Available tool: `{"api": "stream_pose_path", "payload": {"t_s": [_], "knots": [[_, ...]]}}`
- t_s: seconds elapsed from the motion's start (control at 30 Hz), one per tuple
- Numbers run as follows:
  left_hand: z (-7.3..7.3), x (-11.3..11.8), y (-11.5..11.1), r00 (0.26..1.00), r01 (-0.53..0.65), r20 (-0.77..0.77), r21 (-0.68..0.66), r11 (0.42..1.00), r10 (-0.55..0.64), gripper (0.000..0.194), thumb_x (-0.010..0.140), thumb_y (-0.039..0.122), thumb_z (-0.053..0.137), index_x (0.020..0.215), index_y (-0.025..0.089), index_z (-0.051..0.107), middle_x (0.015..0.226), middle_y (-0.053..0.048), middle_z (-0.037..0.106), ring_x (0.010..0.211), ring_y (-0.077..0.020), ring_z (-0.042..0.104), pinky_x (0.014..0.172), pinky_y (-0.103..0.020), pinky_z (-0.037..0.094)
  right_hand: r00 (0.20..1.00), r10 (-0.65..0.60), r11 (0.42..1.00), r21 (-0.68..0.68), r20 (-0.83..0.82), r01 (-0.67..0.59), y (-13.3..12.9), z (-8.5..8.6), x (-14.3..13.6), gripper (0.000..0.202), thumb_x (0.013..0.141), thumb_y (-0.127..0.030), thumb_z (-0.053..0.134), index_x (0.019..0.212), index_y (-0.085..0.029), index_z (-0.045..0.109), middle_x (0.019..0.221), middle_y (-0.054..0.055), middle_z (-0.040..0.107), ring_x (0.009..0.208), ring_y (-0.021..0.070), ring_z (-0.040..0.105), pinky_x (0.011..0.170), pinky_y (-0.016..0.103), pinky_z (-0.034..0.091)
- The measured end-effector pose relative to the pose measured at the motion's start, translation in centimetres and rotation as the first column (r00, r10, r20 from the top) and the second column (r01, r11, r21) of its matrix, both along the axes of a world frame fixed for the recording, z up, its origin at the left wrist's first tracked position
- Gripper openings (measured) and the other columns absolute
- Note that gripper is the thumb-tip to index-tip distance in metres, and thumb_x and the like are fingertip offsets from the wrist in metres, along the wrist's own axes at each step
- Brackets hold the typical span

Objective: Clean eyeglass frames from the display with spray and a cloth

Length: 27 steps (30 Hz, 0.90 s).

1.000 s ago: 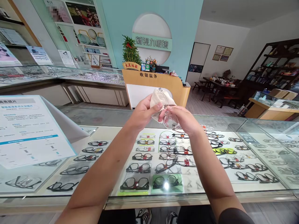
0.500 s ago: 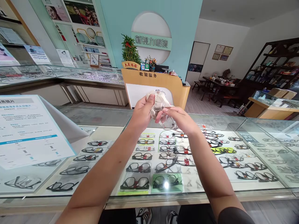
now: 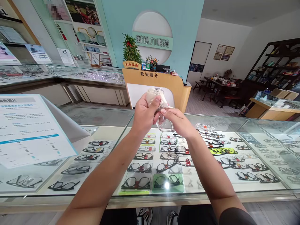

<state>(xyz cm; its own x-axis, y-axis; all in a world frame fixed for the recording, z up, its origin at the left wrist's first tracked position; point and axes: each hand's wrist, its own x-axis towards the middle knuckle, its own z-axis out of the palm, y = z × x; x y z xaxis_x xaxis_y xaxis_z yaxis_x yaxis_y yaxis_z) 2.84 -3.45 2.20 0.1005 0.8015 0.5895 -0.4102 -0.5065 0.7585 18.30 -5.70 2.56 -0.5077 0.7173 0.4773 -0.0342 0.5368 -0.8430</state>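
Both hands are raised together above the glass counter. My left hand (image 3: pixel 145 114) is closed around a cream cloth (image 3: pixel 151 96), its thumb pressing the fabric over part of a pair of glasses. My right hand (image 3: pixel 179 122) pinches the same glasses (image 3: pixel 165 126), whose clear, thin-rimmed lens shows below the fingers. Part of the frame is hidden under the cloth and the fingers. A loose end of the cloth reaches toward my right fingers.
Under the glass top (image 3: pixel 201 193) lie several rows of eyeglasses (image 3: pixel 136 183). A folded printed sign (image 3: pixel 35 131) stands on the counter at the left. Beyond are a wooden reception desk (image 3: pixel 154 79), more display cases (image 3: pixel 93 76) and a dark table (image 3: pixel 222 82).
My left thumb and the cloth have shifted slightly over the glasses, with the cloth bunched more around them. The visible lens has tilted and moved a little left.
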Motion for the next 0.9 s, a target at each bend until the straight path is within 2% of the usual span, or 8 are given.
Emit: {"api": "stream_pose_path", "payload": {"t_s": [0.1, 0.27, 0.33, 0.47, 0.6, 0.73, 0.83, 0.9], "knots": [[0.1, 0.4, -0.2, 0.997, -0.047, 0.053, -0.039, 0.998, 0.049, 0.051, 0.088, 0.070, 0.083, 0.092, 0.025, 0.061, 0.065, 0.006, 0.068, 0.033, -0.0053, 0.032, 0.036, -0.026, 0.039, 0.999, -0.029, 1.000, 0.001, 0.025, 0.029, 0.0, -0.2, -0.4, 0.049, 0.112, -0.056, 0.053, 0.091, -0.022, 0.082, 0.092, 0.003, 0.075, 0.089, 0.0186, 0.063, 0.093, 0.032, 0.050], [-0.2, 0.4, 0.4, 0.995, -0.079, 0.060, -0.064, 0.995, 0.083, 0.053, 0.093, 0.077, 0.072, 0.095, 0.025, 0.062, 0.053, 0.009, 0.054, 0.032, -0.0078, 0.033, 0.034, -0.026, 0.034, 0.999, -0.041, 0.999, -0.033, 0.026, 0.042, -0.1, -0.2, -0.5, 0.048, 0.111, -0.054, 0.052, 0.092, -0.022, 0.081, 0.094, 0.003, 0.076, 0.091, 0.0183, 0.065, 0.095, 0.032, 0.050], [-0.2, 0.2, 0.6, 0.995, -0.065, 0.067, -0.059, 0.996, 0.069, 0.053, 0.093, 0.076, 0.073, 0.097, 0.024, 0.064, 0.057, 0.007, 0.058, 0.036, -0.0084, 0.039, 0.038, -0.025, 0.039, 0.998, -0.060, 0.997, -0.042, 0.007, 0.060, -0.1, 0.0, -0.1, 0.045, 0.111, -0.052, 0.055, 0.092, -0.023, 0.083, 0.094, 0.003, 0.075, 0.093, 0.0181, 0.064, 0.096, 0.031, 0.049], [0.1, -0.4, 0.6, 0.994, 0.111, 0.021, -0.034, 0.993, -0.110, 0.051, 0.088, 0.068, 0.085, 0.098, 0.020, 0.067, 0.070, 0.002, 0.066, 0.051, -0.0098, 0.054, 0.050, -0.024, 0.047, 0.998, -0.065, 0.997, -0.046, -0.016, 0.064, 0.3, 0.1, 1.2, 0.041, 0.110, -0.050, 0.058, 0.092, -0.024, 0.085, 0.097, 0.002, 0.075, 0.095, 0.0184, 0.063, 0.100, 0.032, 0.047], [0.2, -0.7, 0.6, 0.970, 0.233, -0.075, 0.018, 0.972, -0.231, 0.046, 0.089, 0.056, 0.089, 0.108, 0.020, 0.068, 0.069, 0.002, 0.065, 0.050, -0.0080, 0.047, 0.051, -0.023, 0.041, 0.998, 0.013, 0.997, -0.072, -0.059, -0.017, 0.7, 0.0, 1.6, 0.042, 0.110, -0.053, 0.059, 0.092, -0.025, 0.085, 0.099, 0.002, 0.075, 0.096, 0.0196, 0.064, 0.101, 0.034, 0.049], [-0.2, -0.3, 0.7, 0.993, 0.116, -0.018, 0.047, 0.992, -0.115, 0.039, 0.091, 0.052, 0.089, 0.103, 0.022, 0.066, 0.065, 0.005, 0.062, 0.045, -0.0057, 0.040, 0.046, -0.022, 0.033, 0.997, 0.025, 0.996, -0.083, -0.067, -0.031, 0.8, -0.2, 1.1, 0.042, 0.109, -0.055, 0.061, 0.095, -0.025, 0.087, 0.103, 0.003, 0.077, 0.098, 0.0196, 0.065, 0.101, 0.033, 0.050], [-0.4, 0.1, 0.5, 0.999, 0.034, 0.024, 0.031, 0.999, -0.035, 0.038, 0.093, 0.054, 0.086, 0.093, 0.022, 0.065, 0.055, 0.008, 0.054, 0.041, -0.0054, 0.038, 0.045, -0.021, 0.035, 1.000, -0.001, 0.997, -0.074, -0.014, 0.000, 0.7, -0.3, 0.8, 0.044, 0.108, -0.058, 0.061, 0.099, -0.024, 0.087, 0.104, 0.003, 0.077, 0.099, 0.0199, 0.066, 0.102, 0.034, 0.050], [-0.4, 0.3, 0.3, 0.998, -0.007, 0.056, 0.011, 1.000, 0.007, 0.043, 0.093, 0.059, 0.085, 0.088, 0.022, 0.064, 0.056, 0.007, 0.057, 0.038, -0.0051, 0.037, 0.043, -0.022, 0.035, 1.000, -0.019, 0.998, -0.061, 0.019, 0.020, 0.6, -0.3, 0.8, 0.046, 0.108, -0.060, 0.060, 0.100, -0.024, 0.087, 0.103, 0.003, 0.077, 0.102, 0.0206, 0.067, 0.103, 0.034, 0.050]]}}
